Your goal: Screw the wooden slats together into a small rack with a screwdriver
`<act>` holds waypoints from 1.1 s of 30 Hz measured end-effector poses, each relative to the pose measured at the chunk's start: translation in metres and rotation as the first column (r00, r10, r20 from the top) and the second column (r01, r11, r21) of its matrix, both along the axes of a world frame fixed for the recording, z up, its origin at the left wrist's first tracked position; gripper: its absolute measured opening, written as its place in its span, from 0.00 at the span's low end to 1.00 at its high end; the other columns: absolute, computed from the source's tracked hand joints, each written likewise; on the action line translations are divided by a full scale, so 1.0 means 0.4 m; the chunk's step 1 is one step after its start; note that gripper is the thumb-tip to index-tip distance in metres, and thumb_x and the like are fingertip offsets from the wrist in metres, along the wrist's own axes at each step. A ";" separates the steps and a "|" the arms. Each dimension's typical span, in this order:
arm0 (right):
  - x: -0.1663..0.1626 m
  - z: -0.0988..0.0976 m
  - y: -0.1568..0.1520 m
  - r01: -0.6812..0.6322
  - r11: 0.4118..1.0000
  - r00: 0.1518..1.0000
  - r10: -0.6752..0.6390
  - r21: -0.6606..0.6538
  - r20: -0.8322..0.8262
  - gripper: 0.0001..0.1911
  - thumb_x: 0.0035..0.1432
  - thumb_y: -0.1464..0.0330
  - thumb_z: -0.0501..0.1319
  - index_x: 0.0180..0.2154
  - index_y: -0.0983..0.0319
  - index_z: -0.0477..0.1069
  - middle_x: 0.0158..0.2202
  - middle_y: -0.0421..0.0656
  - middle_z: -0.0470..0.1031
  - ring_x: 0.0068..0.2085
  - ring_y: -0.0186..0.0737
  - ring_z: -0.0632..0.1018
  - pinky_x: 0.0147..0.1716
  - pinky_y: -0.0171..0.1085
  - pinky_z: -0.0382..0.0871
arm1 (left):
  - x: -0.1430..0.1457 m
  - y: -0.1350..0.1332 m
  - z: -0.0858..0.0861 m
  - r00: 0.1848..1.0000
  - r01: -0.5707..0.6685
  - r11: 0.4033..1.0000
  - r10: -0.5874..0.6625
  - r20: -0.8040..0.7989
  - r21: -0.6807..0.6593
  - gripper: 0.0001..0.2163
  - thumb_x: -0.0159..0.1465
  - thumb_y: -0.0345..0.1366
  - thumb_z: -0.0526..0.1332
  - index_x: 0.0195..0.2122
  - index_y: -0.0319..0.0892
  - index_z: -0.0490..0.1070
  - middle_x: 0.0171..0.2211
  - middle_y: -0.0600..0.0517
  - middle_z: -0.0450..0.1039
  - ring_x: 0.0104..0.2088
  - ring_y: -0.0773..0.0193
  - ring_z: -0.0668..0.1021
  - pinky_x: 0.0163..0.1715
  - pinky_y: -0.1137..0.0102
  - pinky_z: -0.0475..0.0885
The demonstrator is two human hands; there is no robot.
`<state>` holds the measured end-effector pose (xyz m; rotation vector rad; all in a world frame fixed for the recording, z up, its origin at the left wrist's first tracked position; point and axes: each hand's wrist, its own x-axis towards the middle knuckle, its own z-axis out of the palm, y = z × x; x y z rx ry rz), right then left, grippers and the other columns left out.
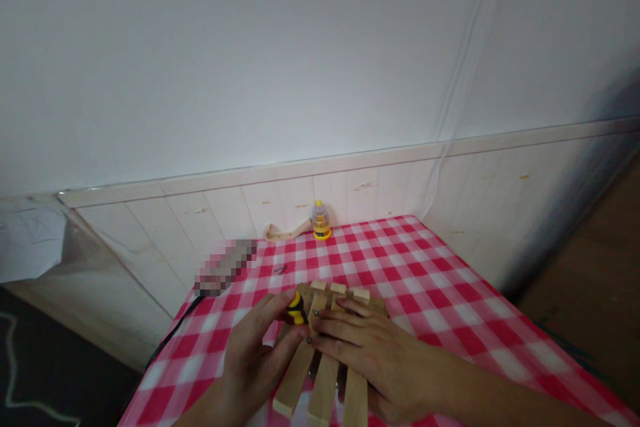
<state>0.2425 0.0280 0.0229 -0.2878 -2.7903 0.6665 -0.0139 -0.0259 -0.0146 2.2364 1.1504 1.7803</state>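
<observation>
A wooden slat assembly (324, 373) of three long pale slats lies on the red-and-white checked tablecloth (430, 293) near the front edge. My left hand (253, 353) is curled around a small yellow-and-black screwdriver (297, 309), whose tip meets the wood beside a screw. My right hand (377, 353) lies flat on the slats with fingers stretched out, pressing the wood down.
At the table's far edge by the wall stand a small yellow-based container (321, 220) and a curved wooden piece (285, 233). A blurred-out object (225, 268) with a black cable lies at the left edge. A few loose dark screws (281, 269) lie behind the slats.
</observation>
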 end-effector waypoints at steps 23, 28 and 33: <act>-0.001 0.007 -0.005 0.020 1.000 1.000 -0.020 -0.015 0.020 0.36 0.65 0.65 0.60 0.72 0.59 0.57 0.70 0.50 0.65 0.73 0.48 0.59 0.74 0.51 0.39 | -0.010 -0.009 -0.052 0.993 0.044 0.986 -0.026 0.111 -0.162 0.27 0.68 0.34 0.66 0.67 0.51 0.64 0.49 0.44 0.81 0.41 0.58 0.85 0.38 0.67 0.85; 0.001 -0.006 -0.002 0.014 1.000 0.999 -0.014 0.004 0.028 0.40 0.64 0.64 0.61 0.73 0.58 0.52 0.72 0.50 0.61 0.73 0.48 0.58 0.73 0.51 0.40 | -0.006 0.009 -0.058 0.994 0.020 0.998 -0.014 0.104 -0.056 0.31 0.63 0.30 0.70 0.65 0.53 0.66 0.48 0.48 0.80 0.39 0.62 0.84 0.39 0.69 0.84; 0.000 -0.006 -0.002 0.016 1.000 1.000 -0.016 0.010 0.022 0.39 0.66 0.64 0.60 0.74 0.58 0.50 0.71 0.49 0.62 0.73 0.46 0.58 0.74 0.50 0.39 | -0.007 0.010 -0.052 0.995 0.024 0.998 -0.018 0.096 -0.065 0.30 0.63 0.29 0.70 0.64 0.54 0.67 0.47 0.49 0.79 0.39 0.63 0.83 0.38 0.70 0.82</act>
